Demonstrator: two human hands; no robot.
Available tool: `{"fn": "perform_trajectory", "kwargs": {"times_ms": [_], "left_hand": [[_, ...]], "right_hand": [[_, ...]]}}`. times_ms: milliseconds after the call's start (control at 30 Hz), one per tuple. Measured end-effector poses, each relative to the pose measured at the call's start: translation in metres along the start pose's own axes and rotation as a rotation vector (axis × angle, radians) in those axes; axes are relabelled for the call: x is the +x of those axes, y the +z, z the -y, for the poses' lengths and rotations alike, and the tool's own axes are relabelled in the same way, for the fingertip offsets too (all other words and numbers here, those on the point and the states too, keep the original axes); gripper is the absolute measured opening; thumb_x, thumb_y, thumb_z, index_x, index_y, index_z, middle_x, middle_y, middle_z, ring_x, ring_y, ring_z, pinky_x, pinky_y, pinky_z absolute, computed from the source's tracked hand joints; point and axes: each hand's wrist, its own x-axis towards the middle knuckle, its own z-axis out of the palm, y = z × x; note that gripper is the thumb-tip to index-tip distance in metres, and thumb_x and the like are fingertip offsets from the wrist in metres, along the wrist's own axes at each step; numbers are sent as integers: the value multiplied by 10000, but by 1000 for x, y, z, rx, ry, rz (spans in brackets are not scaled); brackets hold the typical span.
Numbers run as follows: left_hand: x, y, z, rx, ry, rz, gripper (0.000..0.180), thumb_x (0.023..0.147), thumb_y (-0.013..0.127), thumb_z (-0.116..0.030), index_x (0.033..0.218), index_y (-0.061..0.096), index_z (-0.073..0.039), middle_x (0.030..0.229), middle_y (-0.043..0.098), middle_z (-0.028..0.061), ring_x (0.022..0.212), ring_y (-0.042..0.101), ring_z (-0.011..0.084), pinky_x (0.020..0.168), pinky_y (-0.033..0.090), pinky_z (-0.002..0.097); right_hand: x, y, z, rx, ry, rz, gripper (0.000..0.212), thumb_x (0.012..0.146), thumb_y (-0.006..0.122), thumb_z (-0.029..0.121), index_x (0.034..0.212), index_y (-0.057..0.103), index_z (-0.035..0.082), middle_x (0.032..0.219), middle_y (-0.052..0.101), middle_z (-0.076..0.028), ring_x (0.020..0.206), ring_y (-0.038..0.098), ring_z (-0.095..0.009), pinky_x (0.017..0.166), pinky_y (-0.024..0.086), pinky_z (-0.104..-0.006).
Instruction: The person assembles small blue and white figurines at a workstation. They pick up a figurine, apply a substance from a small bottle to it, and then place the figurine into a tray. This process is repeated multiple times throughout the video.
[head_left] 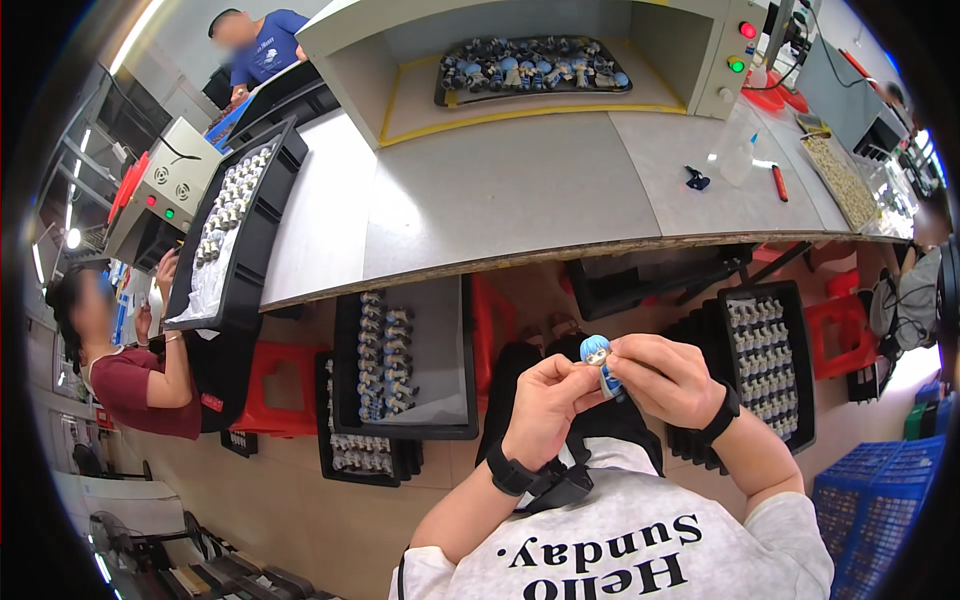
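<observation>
Above my lap, both hands meet around a small figurine (595,352) with light-blue hair and a blue lower body. My left hand (548,400) pinches it from the left, thumb and fingertips at its body. From the other side my right hand (665,375) grips it near the head and torso. Fingers cover part of the figurine. Just left of my lap, a black tray (450,375) carries rows of similar blue and white figurines. Another tray (770,375) of pale figure parts stands to my right.
Ahead runs a grey worktable (500,190) with a box-shaped machine (350,75) holding a tray of blue-haired figurines (535,68). A bottle (738,162), a red tool (779,183) and a dark piece (697,178) lie at right. A co-worker (150,380) sits left, beside a red stool (275,385).
</observation>
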Motion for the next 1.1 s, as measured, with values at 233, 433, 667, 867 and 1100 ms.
{"fn": "perform_trajectory", "kwargs": {"times_ms": [233,433,667,867,1100], "left_hand": [[3,-5,-4,55,-44,7,141,866,590,1,747,535,-50,860,637,89,832,656,179,780,568,354],[4,-6,-5,84,-44,-2,157,869,588,1,733,533,-54,841,633,75,820,654,169,768,571,344],[3,-2,-1,174,64,-41,143,845,603,18,715,554,-15,867,635,79,803,632,126,781,545,287],[3,3,12,215,312,-74,113,850,608,24,752,569,-18,899,650,96,811,635,130,779,538,291],[6,1,12,214,374,-103,147,815,592,98,701,567,8,941,646,122,840,595,104,763,478,229]], "right_hand": [[-3,2,0,-2,-3,11,285,629,661,-46,909,608,-44,898,586,-118,772,646,-262,612,553,-309],[-6,6,0,-4,-2,-11,300,605,668,-46,899,605,-43,891,583,-112,761,646,-266,606,554,-311],[-9,7,4,-74,88,-105,313,594,736,-34,883,629,22,866,578,-74,778,611,-247,631,533,-321],[-14,16,13,-94,278,-187,277,614,762,-10,852,636,53,821,555,-46,696,533,-218,565,441,-305],[-14,29,22,61,548,-286,193,653,740,-13,816,645,34,813,569,-67,707,547,-219,589,448,-306]]}}
